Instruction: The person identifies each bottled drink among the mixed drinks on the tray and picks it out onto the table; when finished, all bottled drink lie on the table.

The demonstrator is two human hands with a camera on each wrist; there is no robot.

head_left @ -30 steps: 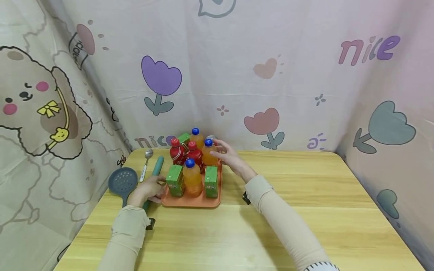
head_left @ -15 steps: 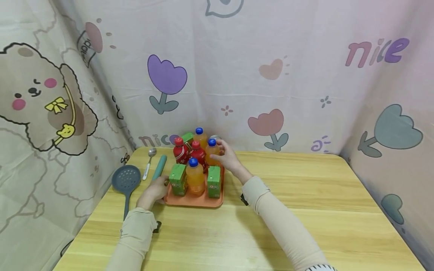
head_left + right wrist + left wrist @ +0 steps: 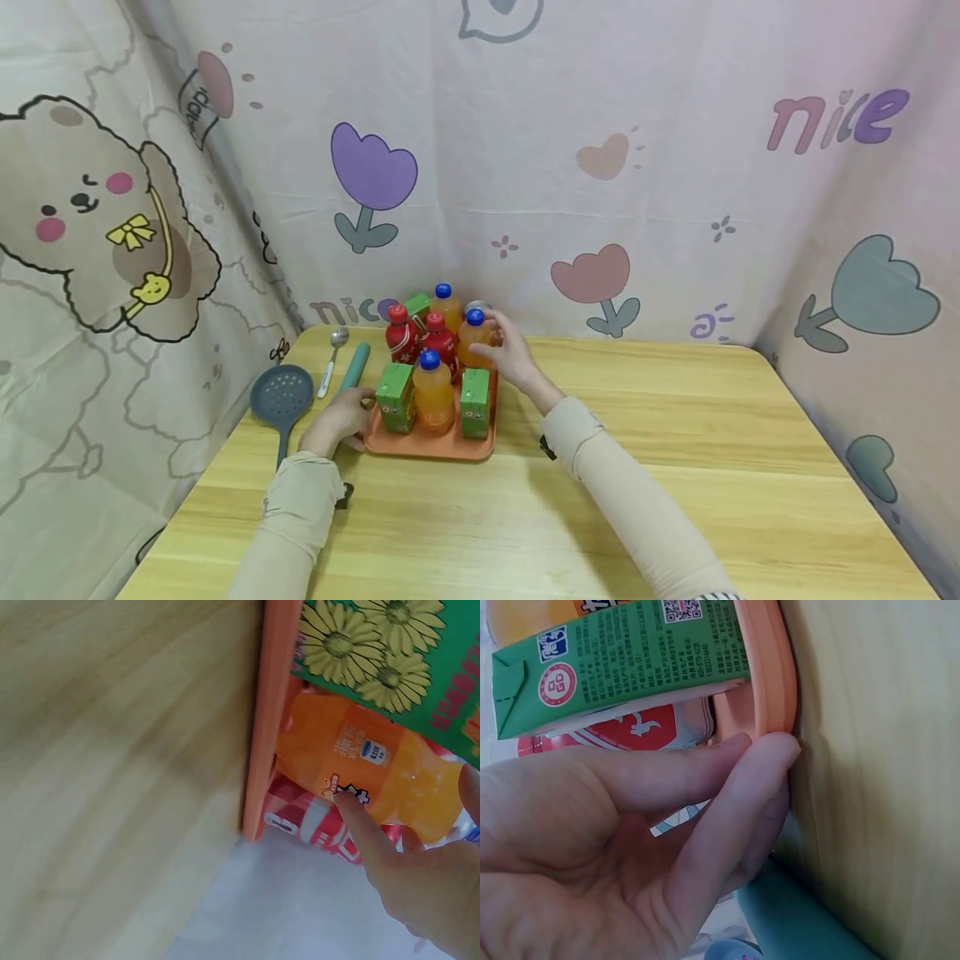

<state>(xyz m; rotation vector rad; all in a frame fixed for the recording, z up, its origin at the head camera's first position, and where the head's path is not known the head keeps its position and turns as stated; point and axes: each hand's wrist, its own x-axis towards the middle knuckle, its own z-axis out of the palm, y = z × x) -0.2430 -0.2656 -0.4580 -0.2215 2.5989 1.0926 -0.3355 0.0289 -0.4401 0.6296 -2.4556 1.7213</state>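
An orange tray [image 3: 427, 448] carries several drinks. My left hand [image 3: 347, 417] is at its left side; in the left wrist view the thumb and fingers [image 3: 769, 754] pinch the tray's rim beside a green juice carton [image 3: 630, 664]. At the tray's right side, my right hand [image 3: 513, 354] holds a blue-capped orange drink bottle [image 3: 474, 340], thumb in front and fingers behind. One fingertip lies on its label in the right wrist view. The bottle stands upright within the tray, with a red can [image 3: 315, 821] next to it.
Two red bottles [image 3: 438, 337], another orange drink bottle [image 3: 433, 400] and a green carton [image 3: 476, 404] share the tray. To its left lie a grey slotted skimmer [image 3: 282, 396], a spoon [image 3: 330, 362] and a teal rod-shaped thing [image 3: 356, 367]. A patterned curtain [image 3: 480, 183] hangs behind the table.
The head view has shifted slightly, moving the scene a little to the right in the picture. The left hand's fingers have drawn in closer at the tray's edge. The drinks keep their places.
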